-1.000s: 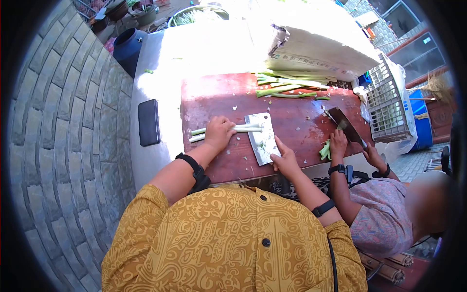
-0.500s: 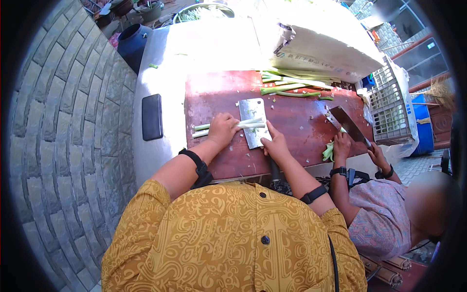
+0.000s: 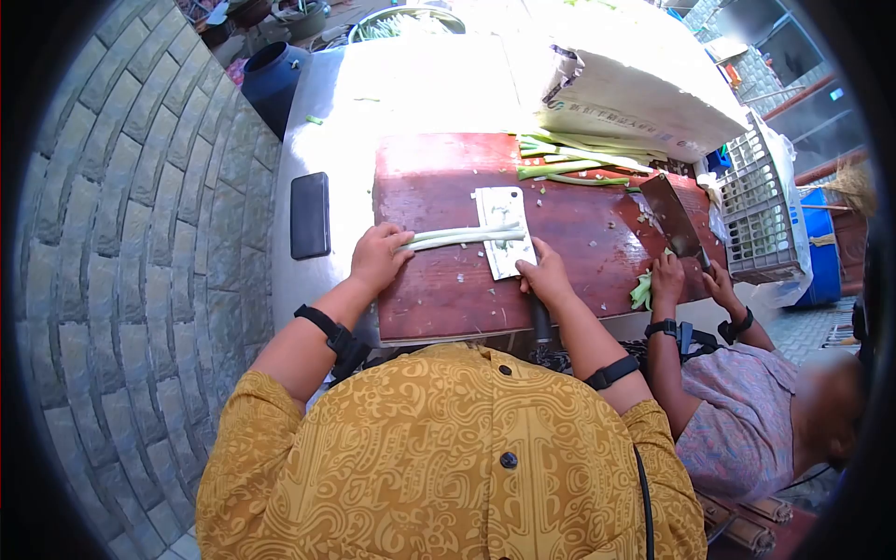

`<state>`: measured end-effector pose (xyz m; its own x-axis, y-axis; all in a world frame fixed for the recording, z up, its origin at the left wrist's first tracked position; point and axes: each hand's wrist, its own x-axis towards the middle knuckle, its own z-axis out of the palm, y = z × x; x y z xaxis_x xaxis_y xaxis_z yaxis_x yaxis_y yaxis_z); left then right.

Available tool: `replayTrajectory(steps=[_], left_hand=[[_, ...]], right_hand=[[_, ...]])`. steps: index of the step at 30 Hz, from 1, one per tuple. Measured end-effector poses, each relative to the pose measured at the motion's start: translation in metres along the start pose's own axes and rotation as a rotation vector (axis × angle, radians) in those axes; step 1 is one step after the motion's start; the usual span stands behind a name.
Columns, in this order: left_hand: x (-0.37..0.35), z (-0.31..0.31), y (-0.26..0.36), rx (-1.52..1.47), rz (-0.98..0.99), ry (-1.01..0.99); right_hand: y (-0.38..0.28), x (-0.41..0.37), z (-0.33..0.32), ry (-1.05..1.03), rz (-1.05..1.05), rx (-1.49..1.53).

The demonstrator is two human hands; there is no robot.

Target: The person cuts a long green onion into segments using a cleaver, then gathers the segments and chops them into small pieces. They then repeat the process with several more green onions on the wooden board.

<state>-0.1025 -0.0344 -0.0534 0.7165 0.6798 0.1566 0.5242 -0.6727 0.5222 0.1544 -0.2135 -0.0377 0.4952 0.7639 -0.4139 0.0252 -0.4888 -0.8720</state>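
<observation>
We are working at a red-brown cutting board (image 3: 439,297). Our left hand (image 3: 376,259) is curling its fingers over the near end of the green onion stalks (image 3: 457,237) and pinning them down against the board. The stalks are running away from that hand toward our right hand (image 3: 545,278), lying side by side and touching. Our right hand is wrapping tightly around the handle of the cleaver (image 3: 505,257), with the thumb and forefinger pressing at the base of the blade. The broad blade is reaching out ahead of that hand's knuckles, and the stalks are showing across its face. We cannot tell whether the blade is lying under them or tilting beside them. Small chopped bits (image 3: 455,278) are lying between our two hands.

Just beyond the outer side of our left hand, a black phone (image 3: 310,215) is lying flat on the steel table (image 3: 322,112). Well ahead of our right hand, a pile of green stalks (image 3: 574,166) is resting at the board's far edge, just beside a cardboard box (image 3: 653,89). A line of dark print is running along the box's edge, too small for us to read.

To the outer side of our right hand, a co-worker's hand (image 3: 668,277) is pressing on cut greens (image 3: 642,291). Their other hand (image 3: 721,283) is gripping a second cleaver (image 3: 674,219). A white plastic crate (image 3: 756,210) is standing beyond them.
</observation>
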Motion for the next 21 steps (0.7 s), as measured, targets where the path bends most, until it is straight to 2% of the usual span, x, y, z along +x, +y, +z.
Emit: replayTrajectory(steps=[2,5,8,11,14,17,21], left_hand=[[0.000,0.005,-0.002,-0.019,-0.007,0.022],[-0.001,0.003,-0.001,-0.002,-0.015,0.040],[-0.002,0.002,0.002,0.004,-0.026,0.039],[-0.004,0.003,0.006,-0.027,-0.084,0.009],[-0.006,0.005,0.001,-0.039,-0.089,0.005],[-0.007,0.006,0.001,-0.071,-0.083,0.019],[-0.004,0.009,-0.003,-0.069,-0.068,0.014]], right_hand=[[0.009,0.004,-0.002,-0.013,0.029,-0.034],[0.010,-0.007,-0.008,-0.168,-0.050,0.097],[-0.010,-0.025,-0.019,-0.299,0.039,0.320],[-0.009,-0.035,-0.021,-0.224,0.137,0.218],[0.003,-0.041,-0.017,-0.044,0.147,0.078],[0.013,-0.055,-0.018,-0.095,0.036,0.005],[0.030,-0.075,-0.015,0.034,-0.009,-0.166]])
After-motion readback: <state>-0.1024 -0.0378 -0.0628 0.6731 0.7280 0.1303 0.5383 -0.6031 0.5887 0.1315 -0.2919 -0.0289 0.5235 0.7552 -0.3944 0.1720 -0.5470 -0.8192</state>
